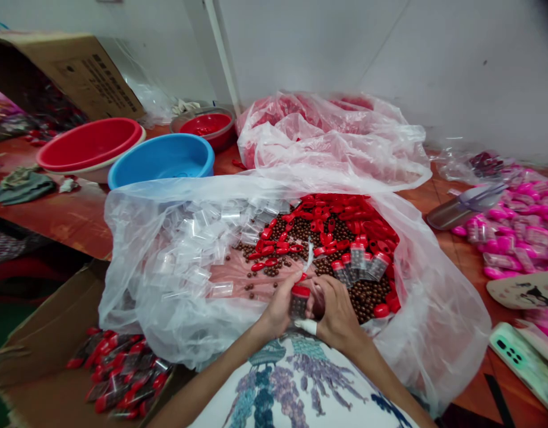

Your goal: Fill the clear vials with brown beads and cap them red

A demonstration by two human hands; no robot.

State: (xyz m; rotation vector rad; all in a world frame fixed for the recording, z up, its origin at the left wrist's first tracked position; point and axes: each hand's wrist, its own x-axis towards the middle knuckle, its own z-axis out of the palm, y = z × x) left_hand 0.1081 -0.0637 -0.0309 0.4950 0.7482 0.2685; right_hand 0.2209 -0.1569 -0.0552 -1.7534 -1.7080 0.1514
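Close in front of my body, my left hand (278,306) is closed around a small clear container (299,304) with a red cap. My right hand (339,309) is curled beside it, fingertips near the container's side; one finger wears a white wrap. What lies inside the right hand is dark and hard to make out. Just beyond is an open plastic bag (176,297) holding clear empty containers (202,238) on the left, red caps (367,214) on the right and brown balls (367,297) among them. Several capped containers (358,261) stand near my right hand.
Left of the bag are a blue basin (162,157) and a red basin (91,142). A cardboard box (33,356) with capped containers sits below left. Behind lies another plastic bag (331,137). At right are pink items (523,232), a scoop-like cup (461,205) and a phone (523,362).
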